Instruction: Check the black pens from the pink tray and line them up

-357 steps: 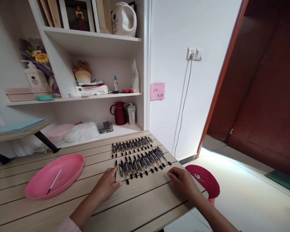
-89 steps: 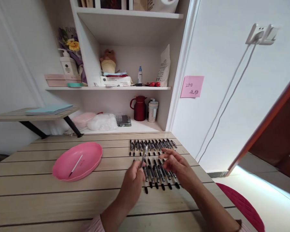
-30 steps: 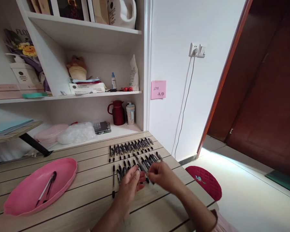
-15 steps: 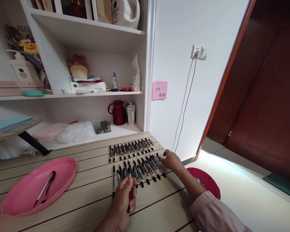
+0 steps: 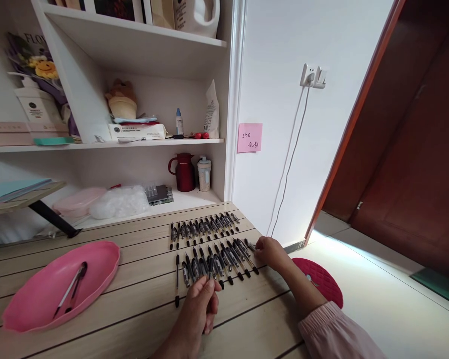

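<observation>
My left hand [image 5: 197, 309] is closed in a pinch round a black pen [image 5: 210, 267], which points away over the near row of pens. That near row [image 5: 230, 258] holds several dark pens with clear barrels, side by side, some shorter pieces among them. At the row's right end, the fingers of my right hand [image 5: 272, 253] are closed on a small greyish piece [image 5: 252, 246], its kind unclear. A single pen [image 5: 177, 279] lies at the row's left end. Behind is a second row of pens [image 5: 202, 229].
On the left, a pink tray [image 5: 26, 299] holds two pens [image 5: 73, 289] on the wooden table [image 5: 134, 309]. Shelves at the back carry a red jug [image 5: 184, 172] and a cup [image 5: 204, 174]. A red round cushion [image 5: 324, 279] is beyond the table's right edge.
My left hand has shifted slightly right with the pen, showing more of the row's left end. My right hand stays at the row's right end. The view has shifted a little.
</observation>
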`<state>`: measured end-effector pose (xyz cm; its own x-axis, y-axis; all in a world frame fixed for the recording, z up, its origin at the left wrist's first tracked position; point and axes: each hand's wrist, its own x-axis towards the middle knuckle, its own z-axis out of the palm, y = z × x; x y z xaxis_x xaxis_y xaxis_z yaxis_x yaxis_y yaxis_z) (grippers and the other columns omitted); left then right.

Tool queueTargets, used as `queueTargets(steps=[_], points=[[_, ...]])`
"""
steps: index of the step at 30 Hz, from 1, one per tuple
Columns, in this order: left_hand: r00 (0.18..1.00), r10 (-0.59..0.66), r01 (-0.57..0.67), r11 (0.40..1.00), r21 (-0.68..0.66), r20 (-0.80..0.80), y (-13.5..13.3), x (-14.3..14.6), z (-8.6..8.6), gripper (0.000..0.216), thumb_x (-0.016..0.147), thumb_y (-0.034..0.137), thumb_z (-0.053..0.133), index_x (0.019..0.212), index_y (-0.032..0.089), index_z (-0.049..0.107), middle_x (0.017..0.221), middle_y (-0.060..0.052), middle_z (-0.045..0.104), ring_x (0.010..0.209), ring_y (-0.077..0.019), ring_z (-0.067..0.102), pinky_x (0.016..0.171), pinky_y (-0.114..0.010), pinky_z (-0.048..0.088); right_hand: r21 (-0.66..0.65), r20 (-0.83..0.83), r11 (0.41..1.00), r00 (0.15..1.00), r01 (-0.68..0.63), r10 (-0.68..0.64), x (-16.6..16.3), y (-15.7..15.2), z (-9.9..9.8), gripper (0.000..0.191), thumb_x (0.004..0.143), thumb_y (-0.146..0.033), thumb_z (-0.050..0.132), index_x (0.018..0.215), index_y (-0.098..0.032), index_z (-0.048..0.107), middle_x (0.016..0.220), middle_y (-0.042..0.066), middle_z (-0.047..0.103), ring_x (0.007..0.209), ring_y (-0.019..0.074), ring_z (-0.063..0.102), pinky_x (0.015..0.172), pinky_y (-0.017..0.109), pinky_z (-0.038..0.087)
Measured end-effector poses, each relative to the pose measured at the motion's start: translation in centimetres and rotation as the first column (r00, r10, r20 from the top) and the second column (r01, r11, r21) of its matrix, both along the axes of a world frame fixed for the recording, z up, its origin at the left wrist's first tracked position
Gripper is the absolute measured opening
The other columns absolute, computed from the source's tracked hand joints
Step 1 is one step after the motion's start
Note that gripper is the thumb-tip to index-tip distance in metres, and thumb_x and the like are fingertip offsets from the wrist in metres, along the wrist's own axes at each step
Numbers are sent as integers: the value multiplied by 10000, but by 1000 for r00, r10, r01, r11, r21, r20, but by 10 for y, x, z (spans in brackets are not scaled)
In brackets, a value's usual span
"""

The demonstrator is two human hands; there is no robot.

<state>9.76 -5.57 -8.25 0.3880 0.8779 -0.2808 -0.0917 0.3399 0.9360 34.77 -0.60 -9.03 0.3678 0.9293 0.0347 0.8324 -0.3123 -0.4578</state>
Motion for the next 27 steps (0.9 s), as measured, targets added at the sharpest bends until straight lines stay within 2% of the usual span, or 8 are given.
queueTargets(steps=[7,9,11,13,15,17,20,27], points=[[1000,-20,20,1000,21,-19,1,0,-1,345,726,523,490,749,179,501,488,84,417,308,-13,213,332,-160,134,59,-80,998,997,9,-4,7,-8,9,141,680,-175,549,772,-154,653,820,81,657,763,179,576,644,251,385],[998,-44,46,998,43,-38,-1,0,0,338,726,516,492,747,178,501,481,83,419,310,-17,204,339,-168,119,133,-255,991,966,-1,36,1,-13,16,154,721,-229,526,779,-162,653,749,58,651,698,159,572,605,250,392],[996,-71,75,995,67,-61,-4,1,1,332,726,508,496,747,177,502,470,82,416,318,-22,199,352,-178,102,266,-572,964,804,-9,165,-13,-18,23,181,722,-304,552,795,-167,644,675,27,625,607,133,545,544,245,384],[992,-94,100,991,86,-79,-6,2,2,323,729,498,497,752,176,503,458,83,410,329,-27,197,366,-185,93,377,-787,926,523,-14,328,-35,-22,30,239,644,-353,653,797,-170,634,657,3,603,549,102,503,505,231,362],[990,-107,116,989,96,-94,-7,2,3,305,741,480,491,755,176,505,450,85,404,338,-31,191,376,-190,93,434,-845,901,346,1,407,-57,-25,34,277,593,-354,708,786,-170,632,664,-5,599,510,74,465,475,212,329],[989,-106,117,987,109,-106,-7,2,2,287,754,461,482,754,175,506,449,85,403,345,-34,192,381,-192,101,462,-861,887,248,13,444,-74,-26,35,286,581,-345,728,789,-174,632,691,-3,609,509,65,461,477,205,330],[989,-95,109,986,125,-112,-5,0,1,283,755,456,482,754,175,512,450,83,407,350,-41,198,385,-197,112,474,-865,880,198,16,462,-85,-27,35,288,581,-345,733,795,-179,634,729,6,627,518,68,469,483,206,345],[987,-96,114,984,138,-129,-4,0,1,279,760,447,470,756,172,516,448,82,411,343,-42,190,386,-203,120,470,-860,881,196,-54,471,-86,-28,32,262,584,-342,733,768,-182,639,660,-12,616,493,63,451,463,199,330]])
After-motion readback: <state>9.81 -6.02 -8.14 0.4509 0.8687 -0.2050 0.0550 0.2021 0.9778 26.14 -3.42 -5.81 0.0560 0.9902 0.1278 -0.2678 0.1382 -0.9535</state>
